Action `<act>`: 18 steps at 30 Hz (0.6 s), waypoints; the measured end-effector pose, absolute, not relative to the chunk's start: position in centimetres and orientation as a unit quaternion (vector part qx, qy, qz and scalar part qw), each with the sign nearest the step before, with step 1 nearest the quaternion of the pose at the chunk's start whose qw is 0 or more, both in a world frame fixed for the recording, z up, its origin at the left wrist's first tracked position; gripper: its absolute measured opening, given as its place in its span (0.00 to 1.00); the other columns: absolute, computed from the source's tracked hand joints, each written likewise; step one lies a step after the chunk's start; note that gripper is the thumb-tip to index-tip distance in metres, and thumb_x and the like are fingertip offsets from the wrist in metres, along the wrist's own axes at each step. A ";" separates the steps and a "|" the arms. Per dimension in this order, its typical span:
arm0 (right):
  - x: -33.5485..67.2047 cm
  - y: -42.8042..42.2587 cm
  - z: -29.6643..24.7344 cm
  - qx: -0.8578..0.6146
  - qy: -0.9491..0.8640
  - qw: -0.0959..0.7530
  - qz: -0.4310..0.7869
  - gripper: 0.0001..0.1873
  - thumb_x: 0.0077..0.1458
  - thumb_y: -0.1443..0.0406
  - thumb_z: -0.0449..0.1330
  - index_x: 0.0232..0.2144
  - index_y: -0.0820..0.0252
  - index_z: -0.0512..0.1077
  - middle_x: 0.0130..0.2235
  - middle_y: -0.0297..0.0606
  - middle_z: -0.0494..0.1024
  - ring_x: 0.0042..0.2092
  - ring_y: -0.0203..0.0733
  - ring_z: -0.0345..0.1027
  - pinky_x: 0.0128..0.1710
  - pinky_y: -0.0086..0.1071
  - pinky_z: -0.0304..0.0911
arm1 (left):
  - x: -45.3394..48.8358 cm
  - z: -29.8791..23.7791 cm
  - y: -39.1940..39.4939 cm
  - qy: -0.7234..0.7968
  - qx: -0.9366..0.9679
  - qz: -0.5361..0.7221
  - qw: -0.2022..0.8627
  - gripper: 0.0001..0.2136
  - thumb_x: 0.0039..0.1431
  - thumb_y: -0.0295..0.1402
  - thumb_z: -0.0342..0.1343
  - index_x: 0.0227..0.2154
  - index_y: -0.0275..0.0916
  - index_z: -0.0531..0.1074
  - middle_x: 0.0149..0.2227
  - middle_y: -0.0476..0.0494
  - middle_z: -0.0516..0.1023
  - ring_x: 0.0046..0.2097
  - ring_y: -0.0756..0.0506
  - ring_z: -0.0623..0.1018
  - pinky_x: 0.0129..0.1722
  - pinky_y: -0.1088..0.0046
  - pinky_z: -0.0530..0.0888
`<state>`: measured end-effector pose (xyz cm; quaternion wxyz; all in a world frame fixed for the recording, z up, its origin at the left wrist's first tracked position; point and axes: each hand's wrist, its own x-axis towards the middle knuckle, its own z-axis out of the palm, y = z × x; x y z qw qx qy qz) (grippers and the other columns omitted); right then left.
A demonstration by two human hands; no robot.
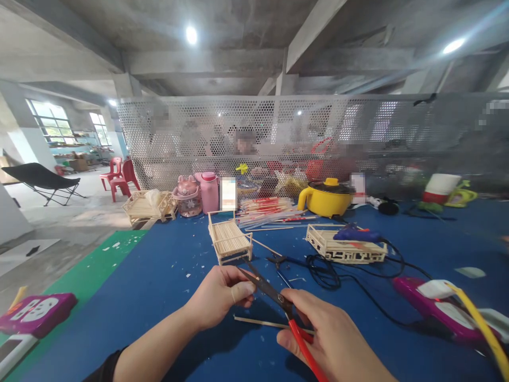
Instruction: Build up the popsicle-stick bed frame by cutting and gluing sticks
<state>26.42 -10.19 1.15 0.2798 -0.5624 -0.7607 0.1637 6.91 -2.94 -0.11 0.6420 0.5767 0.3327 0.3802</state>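
My right hand (330, 339) grips red-handled scissors (274, 297), whose dark blades point up and left toward my left hand. My left hand (218, 300) is closed in a pinch at the blade tips; what it pinches is too small to make out. A thin wooden stick (258, 322) lies on the blue table (159, 297) just under the scissors. A small stick-built bench (229, 241) stands right behind my left hand.
A stick tray with a blue glue gun (358, 234) sits at right, black cables (338, 273) trailing forward. A yellow pot (326, 197), pink bottles (209, 191), a stick pile (270, 209) and another stick model (149, 207) line the back. Purple power strips (34, 314) lie at both sides. People sit behind a perforated screen.
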 end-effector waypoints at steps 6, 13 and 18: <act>26.4 -10.3 1.3 -0.543 -0.769 0.280 0.189 0.10 0.48 0.58 0.60 0.33 0.55 0.70 0.27 0.32 0.73 0.25 0.35 0.63 0.24 0.26 0.62 | 6.6 -0.1 -3.0 0.309 0.593 0.368 0.646 0.18 0.43 0.44 0.64 0.28 0.32 0.75 0.23 0.49 0.71 0.25 0.53 0.69 0.29 0.74 0.69; 26.8 -10.0 0.9 -0.551 -0.778 0.250 0.170 0.08 0.48 0.58 0.60 0.31 0.54 0.70 0.25 0.30 0.71 0.24 0.33 0.60 0.22 0.24 0.58 | 6.9 -0.3 -3.3 0.325 0.576 0.360 0.658 0.16 0.42 0.43 0.65 0.24 0.33 0.72 0.21 0.51 0.70 0.24 0.53 0.70 0.29 0.74 0.70; 27.2 -9.5 -0.1 -0.573 -0.759 0.255 0.174 0.11 0.52 0.55 0.56 0.32 0.54 0.70 0.21 0.28 0.70 0.21 0.33 0.61 0.20 0.24 0.56 | 7.0 -0.5 -3.0 0.325 0.535 0.394 0.673 0.19 0.44 0.42 0.65 0.38 0.37 0.72 0.26 0.53 0.68 0.25 0.54 0.70 0.29 0.74 0.70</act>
